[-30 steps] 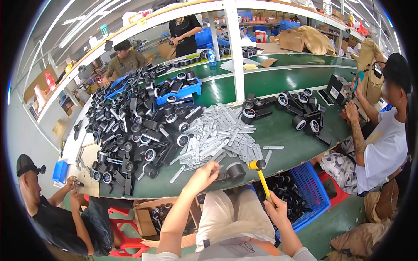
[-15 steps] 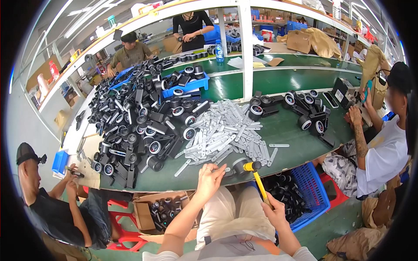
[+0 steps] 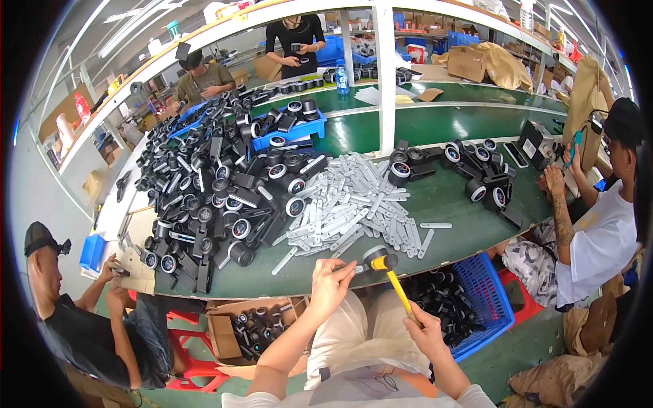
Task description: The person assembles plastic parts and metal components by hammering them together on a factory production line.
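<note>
My left hand [image 3: 331, 282], at the table's front edge, is closed in a pinch on a black round-headed part [image 3: 373, 254]. A short light-grey piece shows by its fingertips; the rest of the part is partly hidden. My right hand [image 3: 424, 329] grips a hammer [image 3: 401, 294] by its yellow handle. The hammer's dark head is over the part, close to it or touching; I cannot tell which. Just beyond lies a heap of light-grey flat strips [image 3: 340, 204]. To its left is a large pile of black round-headed parts [image 3: 204, 197].
Below the table edge are a blue crate [image 3: 486, 299] and a cardboard box [image 3: 223, 333], both holding black parts. More black parts [image 3: 479, 173] lie right of the strips. Co-workers sit at left and right, others are across the table. A white post [image 3: 385, 81] rises behind.
The hammer head has tipped down and left onto or close to the black part, and my right hand has shifted slightly left. My left hand stays almost in place.
</note>
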Motion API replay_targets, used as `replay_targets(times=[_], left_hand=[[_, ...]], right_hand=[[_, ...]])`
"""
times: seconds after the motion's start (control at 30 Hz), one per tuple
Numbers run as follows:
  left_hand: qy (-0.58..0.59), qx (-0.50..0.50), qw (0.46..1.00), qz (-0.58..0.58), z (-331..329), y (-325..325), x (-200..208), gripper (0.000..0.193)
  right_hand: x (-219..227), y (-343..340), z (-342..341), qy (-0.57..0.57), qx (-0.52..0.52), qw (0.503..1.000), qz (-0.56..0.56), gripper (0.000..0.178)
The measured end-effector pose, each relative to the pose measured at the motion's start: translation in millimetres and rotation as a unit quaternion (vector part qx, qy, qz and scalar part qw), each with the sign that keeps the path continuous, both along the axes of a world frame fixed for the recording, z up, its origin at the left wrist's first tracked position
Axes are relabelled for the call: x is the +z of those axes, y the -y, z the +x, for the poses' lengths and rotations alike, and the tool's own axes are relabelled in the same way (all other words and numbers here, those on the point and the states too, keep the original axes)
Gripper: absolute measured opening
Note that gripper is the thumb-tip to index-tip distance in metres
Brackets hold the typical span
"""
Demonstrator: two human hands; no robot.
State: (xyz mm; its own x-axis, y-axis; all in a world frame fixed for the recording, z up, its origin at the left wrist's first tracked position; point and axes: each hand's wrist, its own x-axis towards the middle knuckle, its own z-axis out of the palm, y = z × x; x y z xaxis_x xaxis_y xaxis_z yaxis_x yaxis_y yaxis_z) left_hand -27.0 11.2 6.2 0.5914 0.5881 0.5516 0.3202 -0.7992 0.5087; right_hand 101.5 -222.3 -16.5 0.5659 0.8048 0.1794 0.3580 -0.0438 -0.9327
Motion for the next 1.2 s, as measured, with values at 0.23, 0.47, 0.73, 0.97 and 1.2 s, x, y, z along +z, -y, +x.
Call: replay_targets(times=[0.23, 0.47, 0.73, 0.97, 1.2], left_hand=[[-0.018, 0.030, 0.999, -0.015, 0.4, -1.8, 4.6, 0.023], [0.065, -0.012, 0.968, -0.240, 1.3, -16.0, -8.5, 0.015], [0.043, -0.013, 0.976, -0.215, 1.5, -17.7, -3.6, 0.011], [0.052, -0.040, 0.969, -0.240, -4.6, -13.7, -6.0, 0.020], [-0.004, -0.020, 0.993, -0.118, -28.7, -20.7, -7.9, 0.033]], right_hand=[[17.5, -21.1, -8.6, 0.136, 0.014, 0.991, 0.016, 0.043], [43.5, -25.2, -0.8, 0.162, 0.007, 0.986, -0.029, 0.043], [45.1, -27.9, 4.3, 0.203, 0.035, 0.978, -0.035, 0.044], [53.5, -30.7, 7.7, 0.222, 0.049, 0.972, -0.055, 0.044], [45.7, -26.8, -3.9, 0.218, 0.096, 0.971, -0.015, 0.044]])
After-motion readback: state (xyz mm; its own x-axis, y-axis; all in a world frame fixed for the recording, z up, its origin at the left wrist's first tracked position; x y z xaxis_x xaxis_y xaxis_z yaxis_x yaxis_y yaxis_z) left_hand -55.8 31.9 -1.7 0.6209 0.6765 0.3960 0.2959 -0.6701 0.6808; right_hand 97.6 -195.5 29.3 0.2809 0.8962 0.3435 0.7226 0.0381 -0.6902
